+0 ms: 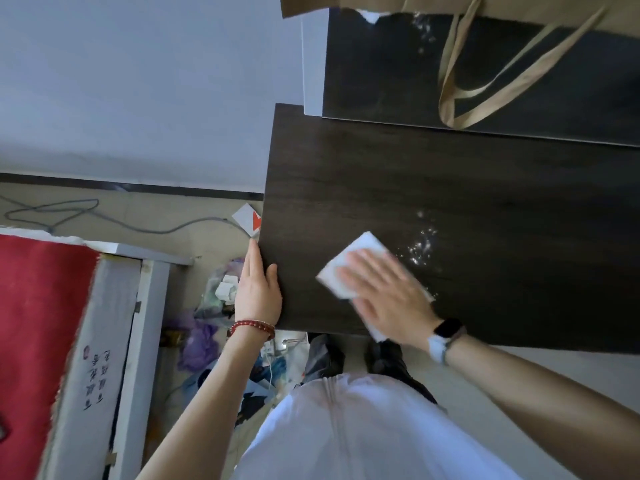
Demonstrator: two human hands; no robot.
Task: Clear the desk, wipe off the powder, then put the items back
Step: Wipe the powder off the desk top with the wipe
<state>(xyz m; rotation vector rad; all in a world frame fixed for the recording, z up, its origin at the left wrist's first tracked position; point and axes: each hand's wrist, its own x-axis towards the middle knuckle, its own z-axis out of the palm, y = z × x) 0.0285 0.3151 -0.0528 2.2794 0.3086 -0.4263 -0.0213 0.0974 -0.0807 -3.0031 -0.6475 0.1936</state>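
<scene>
The dark wooden desk (467,188) fills the right half of the view. My right hand (384,289) lies flat, fingers spread, pressing a white tissue (349,265) onto the desk near its front left corner. White powder (423,244) is scattered just right of the tissue. My left hand (258,289) grips the desk's left edge, thumb on top. More powder (424,29) lies on the raised dark shelf (381,71) at the back.
A brown paper bag (519,5) with long handles hangs over the shelf at the top. Beside the desk on the floor lie a grey cable (104,216), plastic bags and clutter (214,306). A red cloth (38,323) over a white frame stands at the left.
</scene>
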